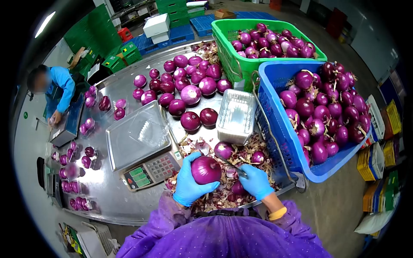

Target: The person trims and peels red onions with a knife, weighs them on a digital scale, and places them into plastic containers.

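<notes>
My left hand (190, 182), in a blue glove, is wrapped round a large red onion (206, 170) above the peelings. In my gloved right hand (256, 181) is a small dark-handled knife (238, 170), its blade pointing toward the onion's top. Whether the blade touches the onion I cannot tell. Loose skins (215, 195) cover the table below both hands, with another onion (223, 150) just beyond the blade. A stack of clear plastic trays (236, 115) stands past my right hand. Left of my left hand is a scale (150, 170) with a clear tray (154, 134) on its pan.
At right, a blue basket (275, 107) and a green basket (236, 64) hold many onions. Several onions (190, 94) lie mid-table. Packed onion trays (80, 203) line the left side of the metal table (114, 195). A co-worker (60, 92) in blue works far left.
</notes>
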